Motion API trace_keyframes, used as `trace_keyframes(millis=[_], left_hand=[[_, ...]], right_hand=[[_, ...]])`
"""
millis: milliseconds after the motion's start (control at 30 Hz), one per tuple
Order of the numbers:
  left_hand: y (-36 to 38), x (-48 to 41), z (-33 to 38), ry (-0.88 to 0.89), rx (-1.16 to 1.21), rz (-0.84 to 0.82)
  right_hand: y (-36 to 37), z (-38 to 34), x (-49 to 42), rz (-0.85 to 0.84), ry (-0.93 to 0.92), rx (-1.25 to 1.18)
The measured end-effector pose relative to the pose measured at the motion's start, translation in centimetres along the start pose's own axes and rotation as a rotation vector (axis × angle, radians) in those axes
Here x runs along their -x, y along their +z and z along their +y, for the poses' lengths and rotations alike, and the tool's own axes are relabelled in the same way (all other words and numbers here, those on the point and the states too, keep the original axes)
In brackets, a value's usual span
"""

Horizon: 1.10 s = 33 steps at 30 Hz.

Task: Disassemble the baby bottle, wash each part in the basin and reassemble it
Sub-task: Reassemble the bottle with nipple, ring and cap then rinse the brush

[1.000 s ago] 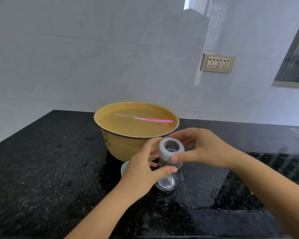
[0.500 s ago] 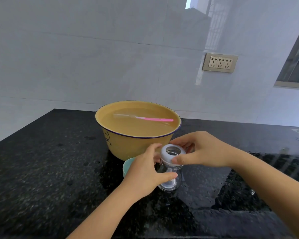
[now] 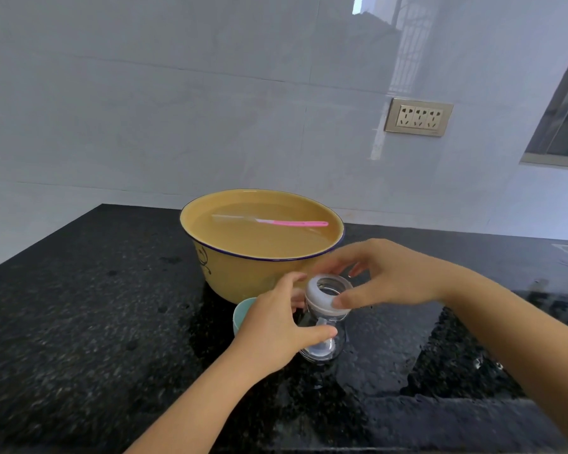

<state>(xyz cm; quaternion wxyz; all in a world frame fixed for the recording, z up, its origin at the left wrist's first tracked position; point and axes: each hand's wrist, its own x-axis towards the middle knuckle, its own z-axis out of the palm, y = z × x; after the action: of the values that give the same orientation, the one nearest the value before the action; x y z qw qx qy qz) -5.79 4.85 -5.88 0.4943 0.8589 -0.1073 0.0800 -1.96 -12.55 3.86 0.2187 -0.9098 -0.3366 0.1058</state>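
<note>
Right hand fingers pinch white ring on bottle neck. Left hand fingers wrap clear bottle, just in front of basin, low over counter.

Step, likely: twisting ring; on or off, cannot tell.

Next move: brace bottle, turn ring squarely.

Pink brush floats in basin. Teal cup just in front of basin.

The left hand covers most of a teal cup and the bottle's left side; the window runs off the right edge.
</note>
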Motion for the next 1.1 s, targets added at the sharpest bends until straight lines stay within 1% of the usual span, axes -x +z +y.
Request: trace_keyframes(millis=[100, 200, 233, 300, 367, 433, 500, 600, 633, 667, 733, 800, 867, 933, 1033, 1067, 1100], left_hand=[[0.01, -0.05, -0.06, -0.008, -0.006, -0.004], [0.00, -0.03, -0.04, -0.012, -0.008, -0.005], [-0.03, -0.01, 0.02, -0.014, -0.009, -0.006], [-0.08, -0.01, 0.10, -0.015, -0.009, -0.007], [-0.09, -0.06, 0.09, -0.009, -0.002, -0.013], [-0.09, -0.03, 0.09, -0.001, 0.000, -0.014], [-0.14, 0.03, 0.11, 0.001, -0.009, -0.011], [-0.18, 0.08, 0.19, -0.002, -0.014, -0.008], [-0.20, 0.09, 0.24, -0.002, -0.012, -0.008], [-0.22, 0.08, 0.27, -0.002, -0.009, -0.008], [-0.21, 0.05, 0.29, -0.005, -0.002, -0.010], [-0.18, 0.07, 0.28, -0.004, 0.009, -0.012], [-0.18, 0.08, 0.25, -0.004, 0.013, -0.013], [-0.21, 0.07, 0.23, -0.001, 0.016, -0.011], [-0.29, 0.07, 0.27, 0.005, 0.013, -0.007], [-0.29, 0.08, 0.24, 0.005, 0.013, -0.009], [-0.28, 0.07, 0.22, 0.005, 0.014, -0.010]], right_hand=[[0.34, -0.16, -0.47, 0.067, 0.005, 0.080], [0.43, -0.12, -0.71, 0.090, 0.059, 0.314], [0.33, -0.14, -0.71, 0.100, 0.061, 0.353], [-0.03, -0.26, -0.59, 0.106, 0.026, 0.266], [-0.28, -0.44, -0.49, 0.042, -0.003, 0.120], [-0.23, -0.47, -0.58, -0.006, -0.019, 0.074], [0.06, -0.50, -0.76, 0.034, -0.006, 0.139], [0.09, -0.81, -0.79, 0.107, 0.064, 0.368], [0.05, -0.88, -0.75, 0.126, 0.067, 0.398], [-0.01, -0.93, -0.71, 0.137, 0.062, 0.379], [-0.17, -1.00, -0.55, 0.115, 0.021, 0.248], [-0.15, -0.96, -0.46, 0.017, -0.014, 0.143], [0.09, -0.77, -0.55, -0.035, -0.027, 0.118], [0.43, -0.62, -0.79, 0.019, -0.015, 0.157], [0.56, -0.57, -0.87, 0.094, 0.052, 0.381], [0.57, -0.55, -0.79, 0.102, 0.050, 0.402], [0.50, -0.52, -0.72, 0.101, 0.037, 0.374]])
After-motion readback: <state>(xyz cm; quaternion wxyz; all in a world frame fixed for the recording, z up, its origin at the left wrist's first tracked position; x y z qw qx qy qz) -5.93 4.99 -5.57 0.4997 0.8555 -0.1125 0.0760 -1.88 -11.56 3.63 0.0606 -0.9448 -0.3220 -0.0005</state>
